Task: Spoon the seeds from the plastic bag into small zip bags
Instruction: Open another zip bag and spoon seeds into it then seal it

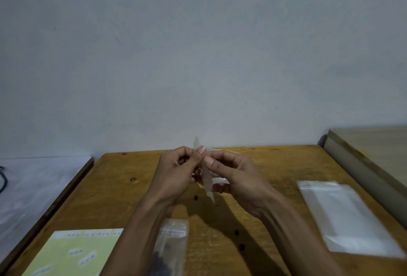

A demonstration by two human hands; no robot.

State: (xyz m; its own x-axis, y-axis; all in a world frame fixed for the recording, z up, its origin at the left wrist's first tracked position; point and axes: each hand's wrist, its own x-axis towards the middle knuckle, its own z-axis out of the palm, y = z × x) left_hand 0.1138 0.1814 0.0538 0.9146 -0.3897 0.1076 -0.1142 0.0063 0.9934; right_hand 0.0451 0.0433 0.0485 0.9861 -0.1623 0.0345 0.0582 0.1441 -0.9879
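We see both hands raised together above the middle of the wooden table [275,165], working one small zip bag [207,181] between them. The left hand [176,174] has its fingers curled inward, and its thumb, nail toward us, presses the upper part of the bag against them. The right hand [237,179] meets it from the other side, its thumb pinching the bag just below the left thumb while the remaining fingers curl behind the plastic. The bag is clear and nearly edge-on to us, so it reads as a narrow strip: its top corner pokes up above the fingertips and its lower end hangs free below the hands, off the table. We cannot tell whether its mouth is open or whether anything is inside it. Near the bottom edge, partly behind the left forearm, the plastic bag of seeds [171,247] lies on the table, with dark round seeds gathered in its lower part. A few loose dark seeds [236,232] sit on the wood between the forearms. To the right, well apart from the hands, a flat stack of clear zip bags [350,216] rests on the table. At lower left lies a pale green printed sheet [74,253].
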